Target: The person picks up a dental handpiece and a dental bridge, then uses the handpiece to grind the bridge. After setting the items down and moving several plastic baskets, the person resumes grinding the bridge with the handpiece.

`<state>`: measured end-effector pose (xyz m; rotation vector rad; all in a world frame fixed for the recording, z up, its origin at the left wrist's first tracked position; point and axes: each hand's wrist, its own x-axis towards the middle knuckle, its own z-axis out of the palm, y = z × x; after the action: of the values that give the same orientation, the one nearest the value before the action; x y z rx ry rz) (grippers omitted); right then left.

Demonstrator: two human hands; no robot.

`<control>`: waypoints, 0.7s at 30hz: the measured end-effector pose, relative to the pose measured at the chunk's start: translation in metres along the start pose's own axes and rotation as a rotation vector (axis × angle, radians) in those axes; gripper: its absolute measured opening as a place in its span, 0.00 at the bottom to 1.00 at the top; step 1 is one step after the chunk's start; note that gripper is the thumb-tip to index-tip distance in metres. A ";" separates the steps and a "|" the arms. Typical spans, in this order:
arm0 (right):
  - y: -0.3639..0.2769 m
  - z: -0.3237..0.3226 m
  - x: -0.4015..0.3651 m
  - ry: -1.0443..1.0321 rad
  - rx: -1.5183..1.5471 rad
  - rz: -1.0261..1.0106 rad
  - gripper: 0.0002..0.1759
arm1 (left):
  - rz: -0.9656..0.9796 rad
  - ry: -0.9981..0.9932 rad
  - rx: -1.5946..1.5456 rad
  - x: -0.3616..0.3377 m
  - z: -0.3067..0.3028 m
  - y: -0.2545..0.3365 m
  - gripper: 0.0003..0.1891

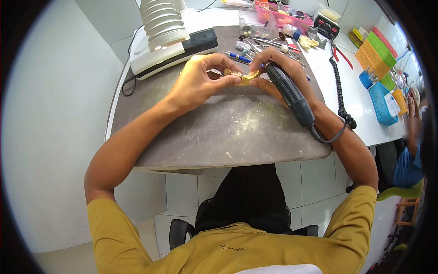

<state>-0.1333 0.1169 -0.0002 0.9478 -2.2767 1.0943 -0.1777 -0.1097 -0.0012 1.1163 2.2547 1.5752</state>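
Over the far middle of the grey work mat, a small yellowish dental model (248, 79) is held up between both hands. My left hand (199, 78) pinches its left side between thumb and fingers. At the model's right side are the thumb and fingertips of my right hand (286, 61). That hand also carries a black rotary handpiece (290, 95), which slants down across it toward the wrist. The handpiece's working tip is hidden by the fingers. Just behind the hands lies a blue pen (238, 57) among slim metal tools (269, 44).
A white suction hose (163, 23) hangs over a white-and-black unit (171, 55) at the left. Clear and pink bins (292, 20) stand at the back. A coiled cord (338, 86) runs down the right from a control box (326, 26). Another person's blue sleeve (406, 169) shows far right.
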 end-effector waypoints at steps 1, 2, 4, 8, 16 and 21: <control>0.001 0.000 0.000 -0.006 0.004 0.000 0.18 | -0.005 0.005 -0.003 0.000 0.001 -0.001 0.09; 0.001 -0.001 -0.001 -0.003 -0.009 -0.001 0.18 | 0.018 0.001 -0.035 -0.001 0.001 -0.001 0.09; 0.000 -0.002 -0.001 -0.001 -0.023 -0.012 0.17 | 0.047 0.004 -0.062 -0.001 0.000 0.001 0.09; -0.002 -0.004 -0.002 0.009 0.007 -0.071 0.16 | 0.004 0.018 -0.182 -0.001 0.003 0.005 0.09; 0.000 -0.007 -0.003 -0.003 0.055 -0.082 0.15 | -0.029 -0.015 -0.229 -0.003 0.006 0.009 0.08; 0.002 -0.007 -0.001 -0.017 0.085 -0.086 0.14 | -0.012 -0.016 -0.180 -0.006 0.009 0.006 0.08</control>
<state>-0.1331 0.1242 0.0025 1.0821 -2.1964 1.1571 -0.1660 -0.1063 -0.0009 1.0605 2.0572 1.7184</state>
